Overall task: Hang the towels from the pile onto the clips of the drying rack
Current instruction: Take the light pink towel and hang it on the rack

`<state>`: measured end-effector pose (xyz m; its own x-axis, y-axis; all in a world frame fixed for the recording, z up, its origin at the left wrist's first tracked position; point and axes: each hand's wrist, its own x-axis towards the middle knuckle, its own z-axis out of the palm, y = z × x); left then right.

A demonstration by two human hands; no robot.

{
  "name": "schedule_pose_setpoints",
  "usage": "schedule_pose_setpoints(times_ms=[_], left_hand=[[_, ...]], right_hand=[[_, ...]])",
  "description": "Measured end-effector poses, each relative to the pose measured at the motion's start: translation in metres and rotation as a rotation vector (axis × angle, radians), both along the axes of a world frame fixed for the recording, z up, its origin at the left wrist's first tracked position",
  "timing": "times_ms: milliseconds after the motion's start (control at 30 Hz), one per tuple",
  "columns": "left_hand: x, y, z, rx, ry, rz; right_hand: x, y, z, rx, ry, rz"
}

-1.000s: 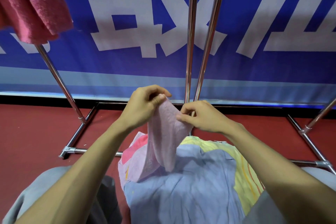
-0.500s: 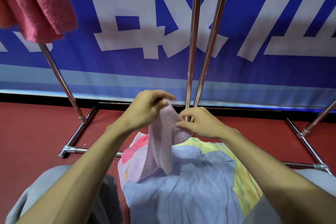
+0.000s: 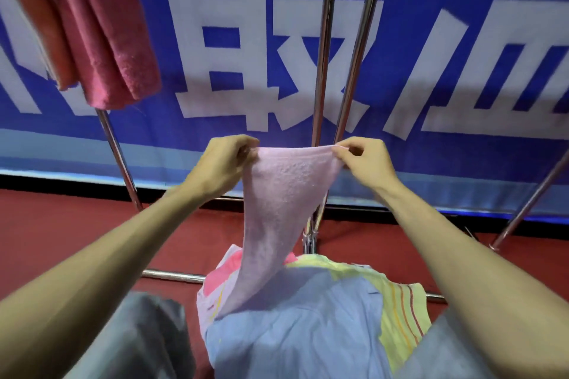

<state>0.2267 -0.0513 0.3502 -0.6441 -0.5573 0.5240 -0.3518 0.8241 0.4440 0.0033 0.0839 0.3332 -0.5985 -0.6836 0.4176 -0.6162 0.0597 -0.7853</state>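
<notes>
Two hands meet at the centre of the frame, each holding one top corner of a pale pink towel. The left hand point(image 3: 221, 163) has its fingers curled and pinches the left corner between thumb and fingertips. The right hand point(image 3: 366, 160) pinches the right corner the same way. Between them the top edge of the pink towel point(image 3: 277, 203) is drawn out straight and level. The cloth narrows as it falls, and its lower end rests on the left edge of the pile point(image 3: 295, 317) at the lower centre.

A blue cloth point(image 3: 292, 344) lies on top of that pile, with a yellow striped towel point(image 3: 403, 311) showing to its right. Behind the hands, two shiny upright poles of the drying rack point(image 3: 323, 71) rise out of the top of the frame. A red towel point(image 3: 101, 34) hangs at the upper left. A blue banner point(image 3: 462, 151) with large white characters fills the background, above a dark red floor point(image 3: 61, 240).

The step in hand appears to be spreading one towel open by its corners as it comes off the pile. No clips are in view. The next move likely calls for raising the towel up to them, then holding a corner steady while it is clipped.
</notes>
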Motion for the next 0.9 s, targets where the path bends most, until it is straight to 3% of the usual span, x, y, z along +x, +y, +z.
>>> schedule_pose_setpoints(times_ms=[167,333,567,733,900], left_hand=[[0.012,0.002,0.089,-0.119,0.08,0.008],[0.025,0.012,0.157,-0.124,0.263,0.012],[0.037,0.023,0.257,-0.133,0.436,-0.156],[0.034,0.049,0.288,-0.262,0.483,-0.137],[0.025,0.07,0.302,-0.247,0.501,-0.098]], right_hand=[[0.017,0.007,0.082,-0.16,-0.037,0.079],[0.029,0.011,0.163,-0.313,0.071,-0.048],[0.044,0.031,0.27,-0.506,0.183,-0.148],[0.049,0.048,0.279,-0.475,0.221,-0.191],[0.054,0.074,0.296,-0.706,0.262,-0.248]])
